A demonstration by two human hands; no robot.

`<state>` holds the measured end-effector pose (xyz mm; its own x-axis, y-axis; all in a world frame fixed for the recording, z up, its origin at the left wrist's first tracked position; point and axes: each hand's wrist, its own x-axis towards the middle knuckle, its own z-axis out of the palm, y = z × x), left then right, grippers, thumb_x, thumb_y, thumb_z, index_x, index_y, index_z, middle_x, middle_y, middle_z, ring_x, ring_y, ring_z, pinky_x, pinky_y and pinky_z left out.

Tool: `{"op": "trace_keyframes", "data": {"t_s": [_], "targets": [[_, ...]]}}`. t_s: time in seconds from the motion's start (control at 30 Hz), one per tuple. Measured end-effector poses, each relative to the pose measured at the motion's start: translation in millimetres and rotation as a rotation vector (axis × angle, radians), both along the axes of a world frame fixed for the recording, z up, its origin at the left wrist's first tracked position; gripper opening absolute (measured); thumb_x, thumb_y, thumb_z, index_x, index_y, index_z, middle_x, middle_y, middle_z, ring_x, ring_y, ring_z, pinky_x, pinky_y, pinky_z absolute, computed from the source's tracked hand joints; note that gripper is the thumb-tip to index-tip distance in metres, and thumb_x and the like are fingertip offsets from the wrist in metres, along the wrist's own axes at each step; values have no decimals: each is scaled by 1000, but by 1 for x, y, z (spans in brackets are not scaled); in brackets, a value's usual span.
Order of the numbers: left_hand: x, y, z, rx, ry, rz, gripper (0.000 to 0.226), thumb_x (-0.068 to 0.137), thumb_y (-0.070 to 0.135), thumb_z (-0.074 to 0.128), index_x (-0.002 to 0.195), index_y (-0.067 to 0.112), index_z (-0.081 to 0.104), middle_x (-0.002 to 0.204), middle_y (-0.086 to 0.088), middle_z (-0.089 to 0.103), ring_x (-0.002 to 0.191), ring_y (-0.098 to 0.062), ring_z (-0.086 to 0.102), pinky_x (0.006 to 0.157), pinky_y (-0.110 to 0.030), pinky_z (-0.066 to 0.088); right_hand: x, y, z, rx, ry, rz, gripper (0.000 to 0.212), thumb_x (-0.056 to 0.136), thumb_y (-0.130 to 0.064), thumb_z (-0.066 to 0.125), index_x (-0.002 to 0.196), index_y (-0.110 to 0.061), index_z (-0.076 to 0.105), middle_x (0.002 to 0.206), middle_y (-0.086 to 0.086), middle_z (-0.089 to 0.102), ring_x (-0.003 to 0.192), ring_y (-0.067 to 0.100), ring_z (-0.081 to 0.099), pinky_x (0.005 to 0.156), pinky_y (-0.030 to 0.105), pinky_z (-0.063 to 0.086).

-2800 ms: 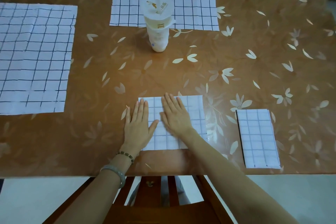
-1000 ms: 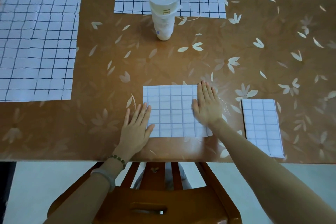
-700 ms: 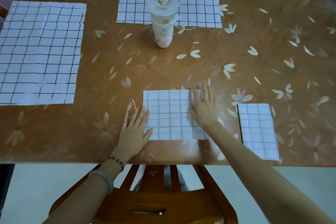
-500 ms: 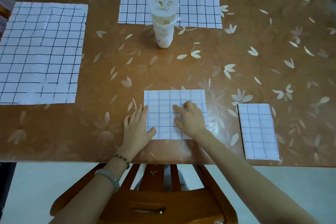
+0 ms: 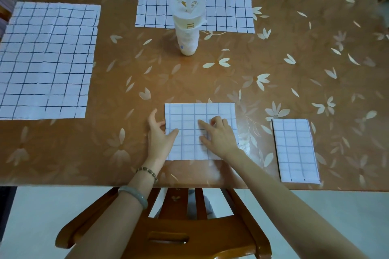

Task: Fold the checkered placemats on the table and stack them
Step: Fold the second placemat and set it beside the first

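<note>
Shifted since a moment ago: right hand (image 5: 219, 134) drawn in from the right edge to the middle of the half-folded placemat (image 5: 189, 115), left hand (image 5: 160, 134) curling at its left edge.

Mat flat near the front of the worktop (image 5: 294, 59). Left thumb on top, fingers curled beside the edge, seemingly pinching it. Right fingers bent, tips resting on the mat, gripping nothing. Likely step: second fold. Next: lifting the left edge across, matching corners, creasing, then stacking on the folded placemat (image 5: 294, 149) nearby to the right. Two flat placemats (image 5: 46, 59) unfolded farther back.
</note>
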<state>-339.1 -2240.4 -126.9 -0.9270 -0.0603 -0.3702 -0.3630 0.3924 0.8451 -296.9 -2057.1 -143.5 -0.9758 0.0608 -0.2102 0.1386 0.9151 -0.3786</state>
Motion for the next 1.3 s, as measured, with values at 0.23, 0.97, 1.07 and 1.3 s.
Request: {"op": "trace_keyframes", "data": {"t_s": [0.23,0.97,1.07,1.3], "targets": [[0,-15,-5,-137,16,-303,43,89,21,65,125,34,47,123,7,52,110,-16,56,88,-34,52,-1,1,-1,-15,-18,0,46,73,-34,63,117,-23,62,97,13,53,78,31,49,65,41,50],[-7,-61,58,-391,-37,-650,80,91,13,61,153,26,13,156,14,17,124,-10,44,113,-33,12,-25,-45,14,187,-263,121,103,58,-71,67,143,-39,19,125,6,33,110,28,36,93,45,32],[-1,-48,65,-325,33,-713,86,90,13,61,154,28,6,154,24,7,138,-13,33,111,-35,35,-28,-45,14,214,-295,134,113,56,-72,68,146,-37,9,127,7,30,111,29,34,94,46,31],[17,2,75,-276,90,-797,87,91,14,58,153,27,-1,154,29,-6,136,-7,29,108,-29,35,-29,-26,17,-101,-293,55,97,66,-47,75,147,-29,24,119,5,35,107,26,36,93,37,32]]}}
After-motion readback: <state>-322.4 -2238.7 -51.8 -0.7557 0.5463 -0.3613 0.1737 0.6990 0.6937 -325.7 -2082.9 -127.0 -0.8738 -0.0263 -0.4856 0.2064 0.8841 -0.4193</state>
